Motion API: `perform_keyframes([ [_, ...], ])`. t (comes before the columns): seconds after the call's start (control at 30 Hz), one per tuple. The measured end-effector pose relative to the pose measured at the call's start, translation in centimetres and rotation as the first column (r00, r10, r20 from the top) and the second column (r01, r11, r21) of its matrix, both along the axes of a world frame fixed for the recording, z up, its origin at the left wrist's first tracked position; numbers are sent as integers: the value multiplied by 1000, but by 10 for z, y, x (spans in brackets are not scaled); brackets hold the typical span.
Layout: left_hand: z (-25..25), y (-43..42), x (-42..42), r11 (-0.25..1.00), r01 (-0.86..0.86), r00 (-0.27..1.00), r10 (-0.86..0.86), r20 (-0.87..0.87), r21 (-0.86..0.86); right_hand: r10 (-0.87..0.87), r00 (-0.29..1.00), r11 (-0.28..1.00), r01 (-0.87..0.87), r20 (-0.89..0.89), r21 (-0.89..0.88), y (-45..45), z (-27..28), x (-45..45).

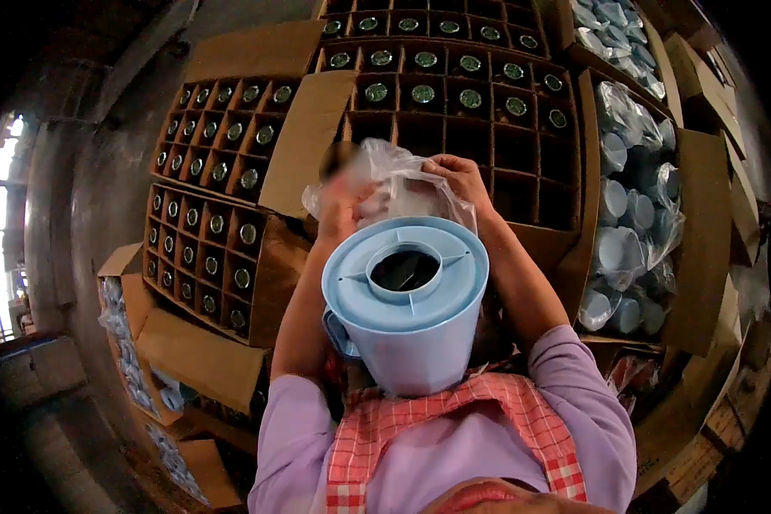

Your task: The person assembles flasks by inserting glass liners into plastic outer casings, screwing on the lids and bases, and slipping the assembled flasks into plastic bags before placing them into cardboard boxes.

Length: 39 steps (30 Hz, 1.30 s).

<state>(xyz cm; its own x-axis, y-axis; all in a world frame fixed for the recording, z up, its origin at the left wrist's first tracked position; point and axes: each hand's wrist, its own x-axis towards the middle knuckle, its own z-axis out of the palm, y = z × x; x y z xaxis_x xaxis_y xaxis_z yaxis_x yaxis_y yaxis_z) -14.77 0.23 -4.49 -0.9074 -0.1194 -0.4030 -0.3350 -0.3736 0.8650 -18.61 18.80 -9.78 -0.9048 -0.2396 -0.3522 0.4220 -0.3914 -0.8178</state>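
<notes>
A light blue plastic jug (420, 343) with a side handle and a round dark opening in its lid stands upright against my chest, between my forearms. Beyond it, both hands are at a clear crumpled plastic bag (411, 184). My right hand (461, 180) pinches the bag's upper right edge. My left hand (344, 201) is at the bag's left side, blurred by motion, so its fingers are not clear. Past my hands is a divided cardboard box (565, 184) with round glass items in its far cells; several nearer cells show dark.
Two more divided boxes (261, 158) of glass items are at the left. A box of bagged blue parts (587, 257) stands at the right, another (668, 111) behind it. Raised cardboard flaps (308, 146) stick up beside my left hand. More open boxes (150, 381) lie lower left.
</notes>
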Motion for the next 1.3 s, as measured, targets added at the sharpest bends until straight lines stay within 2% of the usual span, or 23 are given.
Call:
perform_keyframes([
  [0.1, -79, -19, -22, 951, 117, 980, -157, -123, -287, 61, 997, 978, -52, 41, -201, -4, 6, 5],
  [0.13, -82, -23, -26, 707, 93, 968, -229, -103, -701, 55, 994, 947, -23, 93, -320, -3, 27, 14],
  [0.17, -86, -30, -23, 564, 55, 964, -246, -103, -824, 54, 988, 902, 15, 147, -432, -2, 38, 20],
  [0.2, -85, -35, -20, 397, 10, 963, -250, -98, -918, 24, 999, 897, -32, -25, -441, 9, 32, 23],
  [0.23, -76, -45, -9, 488, -23, 965, -216, -146, -872, 13, 984, 822, 91, 179, -562, 22, 19, 17],
  [0.33, -39, -57, 16, 819, -79, 995, 31, -94, -569, -22, 997, 918, 50, 76, -392, 40, 13, 30],
  [0.4, 5, -53, 42, 966, -248, 969, 247, -23, -76, 0, 998, 932, -21, -59, -362, 43, 49, 48],
  [0.43, 2, -66, 60, 987, -137, 933, 102, -344, -79, 23, 991, 849, -91, -135, -520, 50, 54, 56],
  [0.47, -1, -76, 79, 994, -20, 778, -55, -625, -112, 59, 925, 950, -167, -375, -262, 54, 84, 68],
  [0.5, 16, -72, 93, 985, 42, 634, -157, -758, -169, 121, 833, 929, -286, -540, -233, 60, 83, 73],
  [0.53, 47, -61, 105, 940, 33, 616, -288, -734, -340, 158, 711, 897, -393, -685, -200, 66, 83, 78],
  [0.57, 71, -53, 115, 857, 14, 572, -429, -699, -514, 119, 591, 705, -616, -798, -351, 78, 55, 75],
  [0.63, 86, -56, 131, 611, -18, 543, -659, -521, -792, 242, 626, 749, -606, -741, -267, 84, 77, 104],
  [0.7, 61, -65, 153, 504, 153, 718, -647, -255, -850, 626, 550, 733, -656, -553, 178, 93, 99, 131],
  [0.73, 48, -61, 168, 535, 231, 791, -589, -163, -813, 808, 446, 585, -687, -385, 432, 92, 106, 145],
  [0.83, 25, -40, 220, 555, 482, 800, -594, 82, -678, 864, 287, 498, -604, -413, 622, 93, 96, 181],
  [0.93, 18, -27, 239, 454, 690, 671, -692, 265, -563, 706, 307, 707, -342, -638, 618, 84, 157, 183],
  [0.97, 18, -26, 240, 427, 724, 638, -713, 290, -542, 664, 195, 747, -153, -722, 647, 68, 180, 173],
  [1.03, 30, -22, 235, 378, 779, 572, -755, 321, -500, 609, -268, 792, 245, -746, 559, 14, 183, 163],
  [1.1, 49, -12, 227, 362, 815, 512, -815, 270, -452, 743, -384, 667, 368, -547, 648, -30, 131, 152],
  [1.13, 68, 1, 218, 355, 857, 430, -893, 137, -375, 873, -370, 455, 384, -317, 803, -34, 112, 143],
  [1.17, 78, 5, 215, 400, 838, 453, -889, 64, -370, 936, -347, 206, 397, -61, 895, -32, 101, 134],
  [1.3, 106, 17, 210, 600, 770, 582, -800, -146, -216, 930, -279, 348, 446, -241, 825, 10, 100, 112],
])
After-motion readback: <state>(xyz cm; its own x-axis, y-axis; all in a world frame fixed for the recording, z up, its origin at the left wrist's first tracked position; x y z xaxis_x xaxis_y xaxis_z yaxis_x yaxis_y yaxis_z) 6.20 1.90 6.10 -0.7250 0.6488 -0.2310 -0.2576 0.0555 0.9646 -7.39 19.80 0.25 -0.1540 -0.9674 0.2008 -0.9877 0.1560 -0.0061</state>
